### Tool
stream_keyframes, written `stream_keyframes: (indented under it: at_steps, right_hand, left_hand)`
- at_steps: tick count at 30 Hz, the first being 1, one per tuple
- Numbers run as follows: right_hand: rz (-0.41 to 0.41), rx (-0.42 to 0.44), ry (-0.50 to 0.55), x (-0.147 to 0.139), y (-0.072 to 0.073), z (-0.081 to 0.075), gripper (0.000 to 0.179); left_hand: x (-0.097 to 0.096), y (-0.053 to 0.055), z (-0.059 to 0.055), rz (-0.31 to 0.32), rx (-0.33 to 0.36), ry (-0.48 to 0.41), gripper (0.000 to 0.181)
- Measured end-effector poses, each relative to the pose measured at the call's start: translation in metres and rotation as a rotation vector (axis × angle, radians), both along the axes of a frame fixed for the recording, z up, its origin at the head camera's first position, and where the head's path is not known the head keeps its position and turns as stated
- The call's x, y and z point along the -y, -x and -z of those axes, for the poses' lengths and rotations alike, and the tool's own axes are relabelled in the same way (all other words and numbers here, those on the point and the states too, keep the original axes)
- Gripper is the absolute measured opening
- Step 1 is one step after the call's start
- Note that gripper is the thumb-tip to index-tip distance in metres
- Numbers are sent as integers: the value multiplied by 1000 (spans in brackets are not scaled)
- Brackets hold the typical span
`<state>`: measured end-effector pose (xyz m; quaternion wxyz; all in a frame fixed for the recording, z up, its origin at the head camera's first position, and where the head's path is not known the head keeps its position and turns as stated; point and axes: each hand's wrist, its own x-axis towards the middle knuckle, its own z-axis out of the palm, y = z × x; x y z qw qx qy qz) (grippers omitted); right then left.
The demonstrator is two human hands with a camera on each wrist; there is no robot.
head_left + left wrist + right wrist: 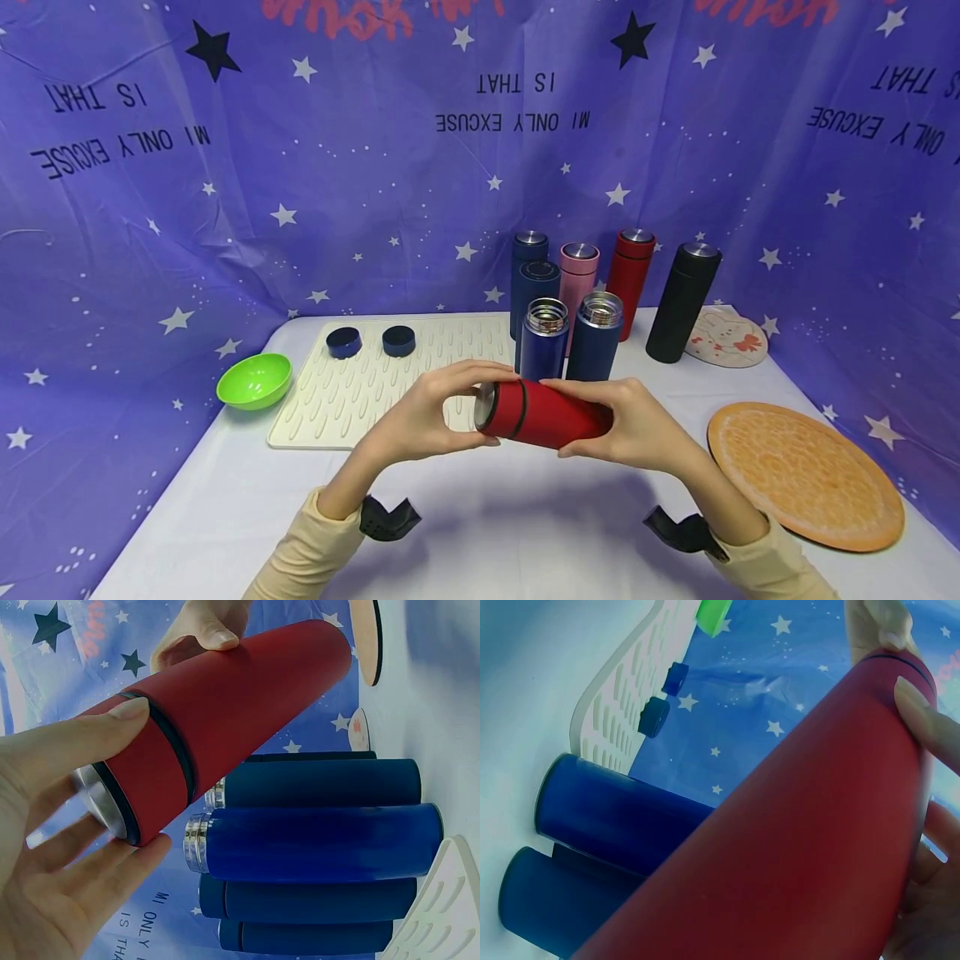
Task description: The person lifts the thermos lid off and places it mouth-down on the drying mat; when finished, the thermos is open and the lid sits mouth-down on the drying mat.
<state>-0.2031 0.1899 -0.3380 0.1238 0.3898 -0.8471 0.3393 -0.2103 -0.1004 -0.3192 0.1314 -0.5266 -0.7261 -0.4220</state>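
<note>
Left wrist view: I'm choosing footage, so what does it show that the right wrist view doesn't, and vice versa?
Left wrist only: the silver metal end of the red cylindrical bottle, metal bottle necks and a tan round mat.
Right wrist only: a glossy green bowl and two round navy lids.
Both: the red bottle, left hand, right hand, a glossy blue cylindrical bottle, the white slotted mat and the starry blue backdrop.

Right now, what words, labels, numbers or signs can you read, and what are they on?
"MI ONLY EXCUSE": purple backdrop, repeated, upside down in the head view.
"IS THAT": same backdrop, also repeated and upside down.
Red lettering, same backdrop: cut off, unreadable.
Marks on a navy bottle's lid: too small.
Red bottle: no words showing.
</note>
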Motion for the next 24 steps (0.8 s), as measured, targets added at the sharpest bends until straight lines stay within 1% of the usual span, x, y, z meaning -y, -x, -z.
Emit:
stream_keyframes:
  at_steps: [2, 4, 6, 8, 9, 12, 15, 17, 20, 24]
  right_hand:
    - [30, -50, -16, 2, -2, -1, 73]
    - [58, -109, -33, 3, -4, -1, 74]
    - [78, -164, -47, 5, -6, -2, 75]
    - [90, -209, -57, 6, -7, -3, 76]
    - [96, -226, -62, 7, -8, -3, 75]
    - [108, -255, -73, 8, -9, -4, 74]
    - [105, -249, -70, 8, -9, -3, 74]
    - [95, -230, -64, 7, -7, -2, 74]
    - [62, -172, -42, 4, -5, 0, 74]
    - [6, -63, 0, 0, -1, 1, 73]
  left_hand:
    - [-1, -6, -7, -18, 35, -12, 67]
    - [-1, -11, -13, -49, 79, -22, 65]
    - [-1, -13, -14, -89, 119, -23, 65]
    - [-1, -14, -14, -127, 163, -28, 63]
    - [0, -13, -13, -142, 174, -30, 63]
    - [0, -7, -4, -168, 190, -30, 64]
    - [1, 3, 7, -143, 163, -26, 67]
    - [2, 9, 13, -102, 136, -25, 68]
    - [2, 12, 15, -38, 67, -11, 68]
    - [2, 13, 13, 18, -20, 12, 66]
